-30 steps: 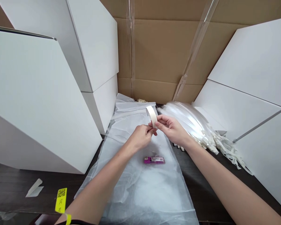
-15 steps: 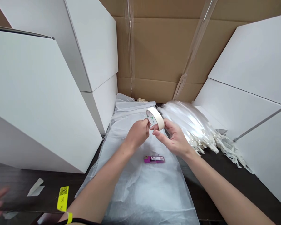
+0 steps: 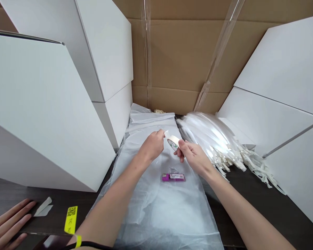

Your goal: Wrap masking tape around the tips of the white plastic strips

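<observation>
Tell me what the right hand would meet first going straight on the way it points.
Likely the left hand's fingers. The right hand points up-left in the picture, holding the tape roll out front, so the roll would probably touch first. Depth unclear; it could miss.

The small case (image 3: 173, 177) is purple, the wrist tag (image 3: 71, 220) yellow with black print, the cardboard (image 3: 185, 55) brown, the tabletop (image 3: 250, 205) dark brown
</observation>
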A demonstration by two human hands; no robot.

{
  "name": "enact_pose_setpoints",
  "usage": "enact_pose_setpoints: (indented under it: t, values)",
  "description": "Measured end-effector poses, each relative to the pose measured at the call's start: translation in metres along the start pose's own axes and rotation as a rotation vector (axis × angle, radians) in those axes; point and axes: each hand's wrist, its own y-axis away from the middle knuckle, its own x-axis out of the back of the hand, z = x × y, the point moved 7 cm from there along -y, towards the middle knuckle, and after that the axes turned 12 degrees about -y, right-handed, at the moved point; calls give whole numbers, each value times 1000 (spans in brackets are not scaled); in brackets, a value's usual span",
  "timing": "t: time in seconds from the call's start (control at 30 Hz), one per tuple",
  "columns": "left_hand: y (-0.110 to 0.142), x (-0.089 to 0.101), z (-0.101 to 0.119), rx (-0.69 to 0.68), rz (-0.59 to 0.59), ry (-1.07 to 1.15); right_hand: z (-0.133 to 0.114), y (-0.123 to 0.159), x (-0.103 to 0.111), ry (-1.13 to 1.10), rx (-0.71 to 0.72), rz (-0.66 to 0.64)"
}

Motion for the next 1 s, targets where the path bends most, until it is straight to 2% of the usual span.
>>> enact_pose_setpoints:
  t: [0.07, 0.17, 0.27, 0.4, 0.53, 0.63, 0.8, 1.0]
  values:
    - [1, 3, 2, -8, 11, -1, -2, -3, 1, 68, -82, -24]
    - [2, 11, 9, -21, 41, 14, -4, -11, -5, 89, -206, -138]
    - [4, 17, 17, -40, 42, 27, -7, -21, -13, 34, -238, -227]
    - [5, 20, 22, -55, 31, 45, 0, -35, -18, -23, -200, -177]
    - [8, 18, 21, -58, -13, 71, 17, -42, -20, -26, -174, -99]
    - [9, 19, 22, -39, -41, 173, 27, -43, -21, -91, -154, -74]
    - [10, 23, 26, -28, -84, 388, 28, -39, -24, -133, -43, -93]
    - [12, 21, 33, -85, -98, 434, 29, -35, -18, -68, 32, -63]
